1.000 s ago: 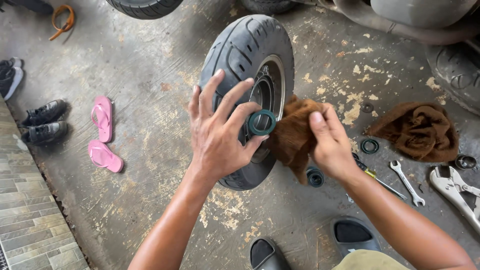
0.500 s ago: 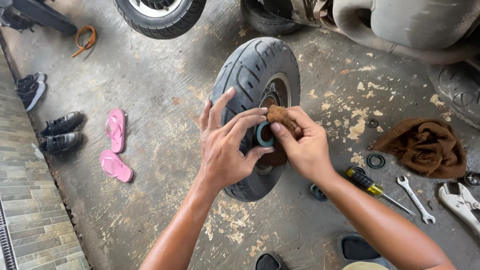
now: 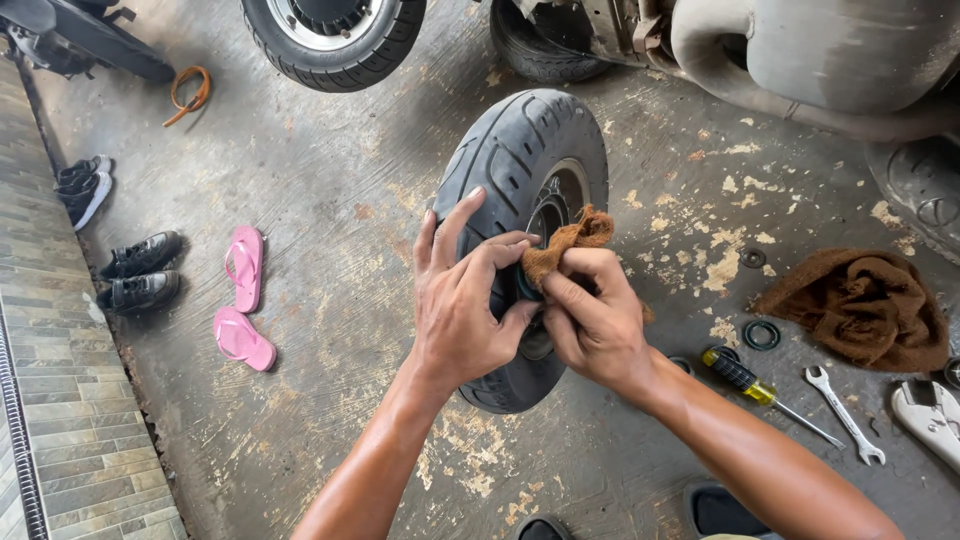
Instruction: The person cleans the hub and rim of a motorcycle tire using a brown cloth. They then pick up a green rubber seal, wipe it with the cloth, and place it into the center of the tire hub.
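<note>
Holding a small ring [image 3: 522,287] between thumb and fingers, the left hand [image 3: 465,300] is raised in front of a small scooter wheel [image 3: 520,160] that stands upright on the concrete floor [image 3: 330,200]. Only a dark, teal-tinted sliver of the ring shows, since the fingers and the cloth cover most of it. The right hand [image 3: 590,320] is clenched on a brown rag [image 3: 565,243], pressing it against the ring, so the two hands meet just in front of the wheel's hub. A loose end of the rag sticks up above the right fingers.

To the right, on the floor, lie a screwdriver [image 3: 755,385] with a black and yellow handle, a wrench [image 3: 845,400] just beside it, and pliers [image 3: 930,418] at the frame's edge. A second ring [image 3: 761,334] lies near the screwdriver, next to a bundled brown towel [image 3: 860,305]. A smaller washer [image 3: 753,257] sits further up on the flaking concrete.

To the left, well apart from the hands, a pair of pink flip-flops [image 3: 242,300] lies on the floor, with black shoes [image 3: 140,272] beside them near a tiled strip [image 3: 60,400]. Another pair of shoes [image 3: 82,185] sits further up, and an orange strap [image 3: 188,92] lies curled near the top. A mounted tyre [image 3: 335,40] of a scooter stands at the top edge, and a grey exhaust pipe [image 3: 800,60] crosses the upper right corner.
</note>
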